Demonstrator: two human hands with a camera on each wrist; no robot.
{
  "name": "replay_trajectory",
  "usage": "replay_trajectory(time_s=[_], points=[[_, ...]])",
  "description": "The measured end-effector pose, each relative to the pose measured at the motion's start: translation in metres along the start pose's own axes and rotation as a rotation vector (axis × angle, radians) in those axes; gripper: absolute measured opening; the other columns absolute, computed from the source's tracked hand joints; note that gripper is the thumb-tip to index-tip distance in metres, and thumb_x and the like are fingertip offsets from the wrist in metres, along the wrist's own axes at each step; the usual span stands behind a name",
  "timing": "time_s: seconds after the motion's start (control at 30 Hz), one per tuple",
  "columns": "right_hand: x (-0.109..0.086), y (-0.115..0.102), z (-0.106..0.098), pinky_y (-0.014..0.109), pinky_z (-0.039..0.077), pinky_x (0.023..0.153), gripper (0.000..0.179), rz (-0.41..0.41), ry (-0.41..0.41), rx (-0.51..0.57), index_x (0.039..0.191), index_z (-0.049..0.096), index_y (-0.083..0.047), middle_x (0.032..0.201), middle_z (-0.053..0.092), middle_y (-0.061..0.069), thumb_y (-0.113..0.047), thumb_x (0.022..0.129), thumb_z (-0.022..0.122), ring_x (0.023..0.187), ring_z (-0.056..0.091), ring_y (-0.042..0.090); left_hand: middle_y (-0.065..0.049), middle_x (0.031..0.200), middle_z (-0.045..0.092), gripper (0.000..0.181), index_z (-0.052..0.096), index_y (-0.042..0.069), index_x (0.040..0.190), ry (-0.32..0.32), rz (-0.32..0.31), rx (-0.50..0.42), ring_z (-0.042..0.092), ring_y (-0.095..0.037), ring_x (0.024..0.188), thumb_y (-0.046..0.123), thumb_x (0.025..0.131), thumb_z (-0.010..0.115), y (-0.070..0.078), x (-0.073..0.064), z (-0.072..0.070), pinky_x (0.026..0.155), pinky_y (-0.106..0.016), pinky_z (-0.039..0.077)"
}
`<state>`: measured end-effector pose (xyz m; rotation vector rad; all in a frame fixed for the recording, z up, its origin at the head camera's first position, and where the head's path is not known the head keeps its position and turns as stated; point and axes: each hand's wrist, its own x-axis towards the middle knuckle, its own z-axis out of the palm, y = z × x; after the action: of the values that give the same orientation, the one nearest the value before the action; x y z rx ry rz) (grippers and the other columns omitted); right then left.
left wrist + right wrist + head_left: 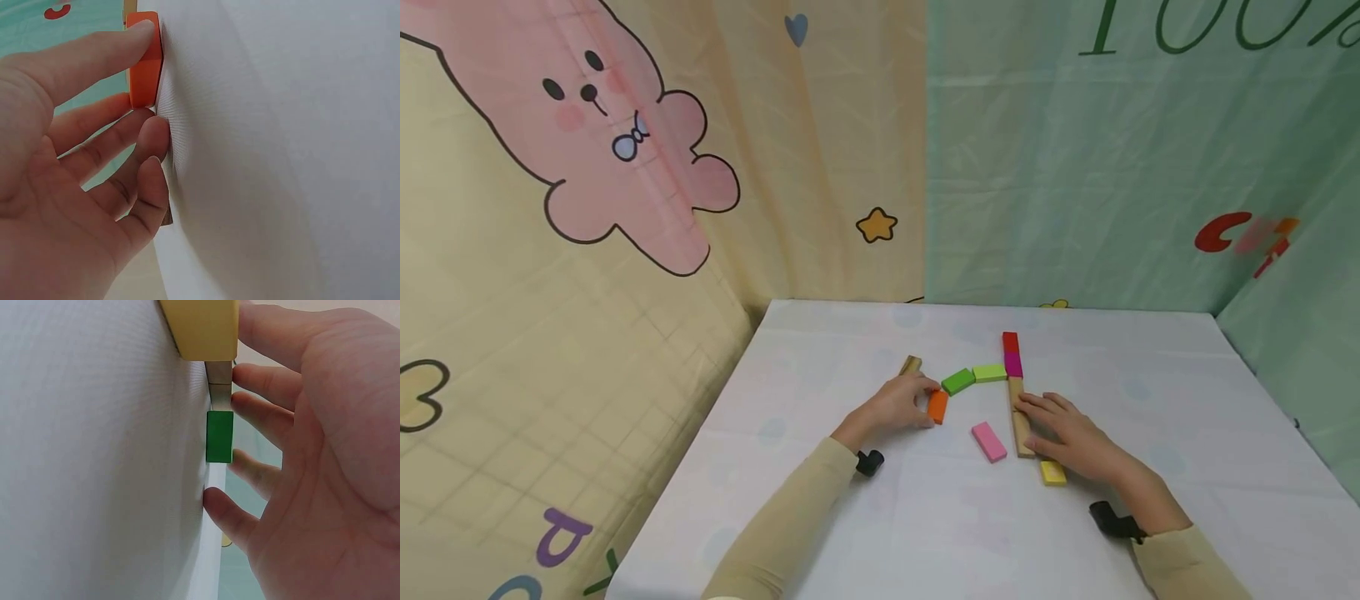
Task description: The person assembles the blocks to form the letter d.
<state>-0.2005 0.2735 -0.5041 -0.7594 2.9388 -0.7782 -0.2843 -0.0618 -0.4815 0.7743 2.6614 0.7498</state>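
Observation:
My left hand (898, 403) pinches an orange block (937, 407) between thumb and fingers. In the left wrist view the thumb (109, 53) lies across the orange block (145, 62). A plain wooden block (911, 365) pokes out behind this hand. My right hand (1071, 437) rests its extended fingers along a line of plain wooden blocks (1021, 425). Below its thumb lies a yellow block (1053, 473), which shows large in the right wrist view. Magenta (1012, 365) and red (1011, 342) blocks carry the line on towards the back.
A lime block (990, 373) and a green block (958, 382) run from the line of blocks towards the orange one. A pink block (988, 442) lies alone between the hands. Patterned curtains (835, 150) stand behind and beside the white table (970, 533).

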Motion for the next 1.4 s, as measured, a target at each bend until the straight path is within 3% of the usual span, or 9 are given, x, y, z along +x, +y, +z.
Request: replay_trajectory(time_s=[0.27, 0.6, 1.13, 1.4], points=[[0.0011, 0.0036, -0.0005, 0.073, 0.035, 0.099, 0.07, 0.01, -0.004, -0.009, 0.154, 0.043, -0.013, 0.158, 0.037, 0.013, -0.043, 0.095, 0.068, 0.144, 0.022, 0.045, 0.005, 0.125, 0.062, 0.061, 0.062, 0.016, 0.137, 0.007, 0.009, -0.021, 0.055, -0.011, 0.091, 0.021, 0.081, 0.087, -0.0003, 0.0054, 0.0002, 0.081, -0.025, 0.049], [0.0011, 0.0014, 0.0012, 0.073, 0.037, 0.097, 0.069, 0.015, 0.001, -0.008, 0.153, 0.045, -0.014, 0.157, 0.038, 0.013, -0.044, 0.095, 0.068, 0.143, 0.023, 0.045, 0.005, 0.125, 0.062, 0.06, 0.063, 0.017, 0.136, 0.008, -0.029, -0.032, 0.054, -0.012, 0.106, 0.019, 0.081, 0.087, 0.002, 0.0049, 0.0015, 0.097, -0.032, 0.047], [-0.001, -0.0004, -0.0007, 0.072, 0.036, 0.099, 0.071, 0.05, -0.017, 0.001, 0.154, 0.044, -0.014, 0.159, 0.037, 0.012, -0.047, 0.095, 0.067, 0.144, 0.022, 0.044, 0.003, 0.123, 0.059, 0.058, 0.063, 0.018, 0.135, 0.002, -0.023, -0.024, 0.053, -0.013, 0.104, 0.02, 0.082, 0.086, -0.0001, 0.0071, 0.0048, 0.095, -0.031, 0.048], [-0.0013, -0.0016, -0.0024, 0.071, 0.037, 0.099, 0.071, 0.034, -0.014, 0.011, 0.153, 0.044, -0.013, 0.158, 0.037, 0.013, -0.045, 0.095, 0.067, 0.144, 0.023, 0.044, -0.001, 0.127, 0.058, 0.064, 0.059, 0.023, 0.139, 0.0, -0.047, -0.071, 0.058, -0.014, 0.088, 0.022, 0.081, 0.087, -0.0003, 0.0034, -0.0002, 0.078, -0.027, 0.051]])
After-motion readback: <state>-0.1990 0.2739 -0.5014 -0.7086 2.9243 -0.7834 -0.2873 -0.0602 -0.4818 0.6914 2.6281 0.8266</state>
